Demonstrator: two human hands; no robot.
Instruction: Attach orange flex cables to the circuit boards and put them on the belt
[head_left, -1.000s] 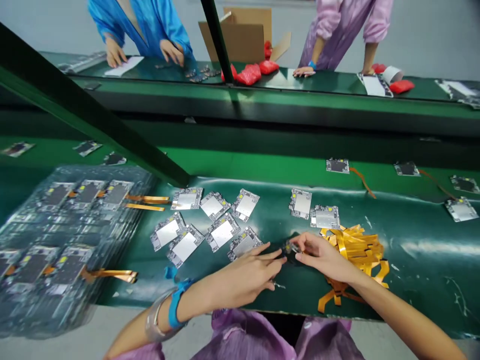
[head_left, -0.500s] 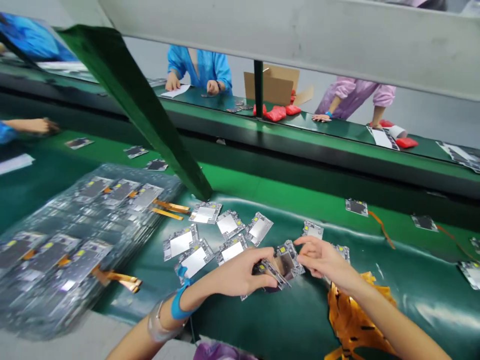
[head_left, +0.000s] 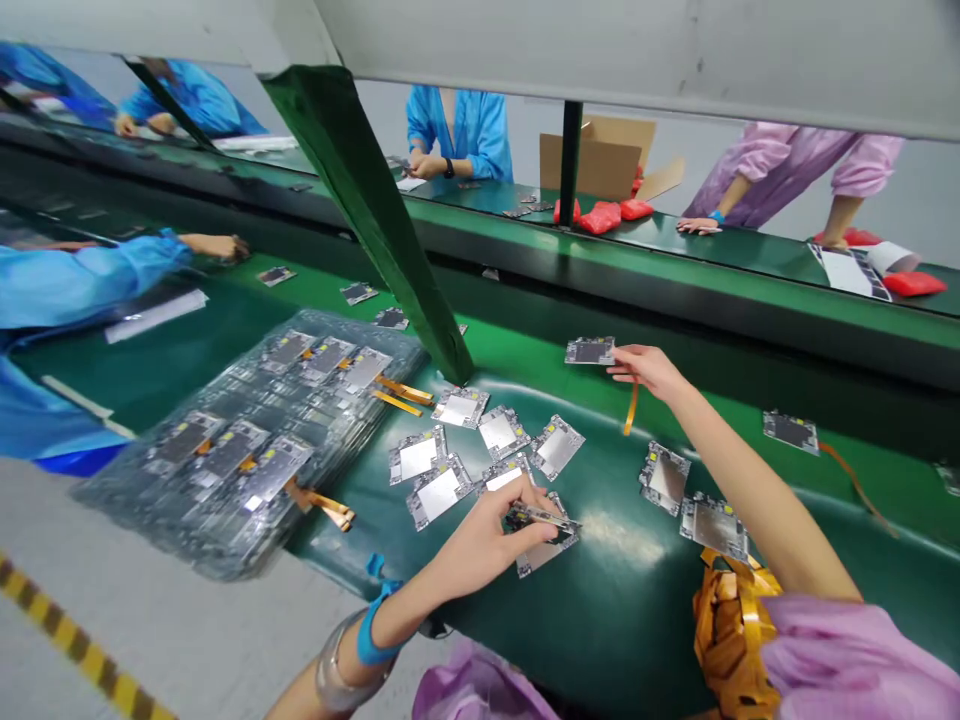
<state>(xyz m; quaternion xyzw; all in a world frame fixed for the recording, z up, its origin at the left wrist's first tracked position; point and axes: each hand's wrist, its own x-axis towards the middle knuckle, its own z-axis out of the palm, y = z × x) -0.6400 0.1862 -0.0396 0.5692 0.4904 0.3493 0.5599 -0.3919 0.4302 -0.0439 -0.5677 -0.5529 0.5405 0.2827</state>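
My left hand point(head_left: 484, 540) pinches a small silver circuit board point(head_left: 541, 519) just above the dark green mat, beside several similar boards point(head_left: 480, 445) laid out in a cluster. My right hand point(head_left: 646, 368) is stretched far forward over the bright green conveyor belt point(head_left: 750, 405), fingers closed on the edge of a dark circuit board point(head_left: 589, 351). An orange flex ribbon point(head_left: 631, 408) hangs below that hand. A blue wrist strap point(head_left: 369, 630) circles my left wrist.
Stacked clear trays of boards point(head_left: 255, 440) lie at the left. A pile of orange ribbons point(head_left: 731, 625) sits by my right elbow. Two boards point(head_left: 694, 500) lie under my right arm. A slanted green post point(head_left: 375, 210) rises ahead. People in blue and pink work across and to the left.
My right hand left the board held near my left hand and reached forward to the belt, taking hold of a dark board. My left hand kept its board. The view swung up and left.
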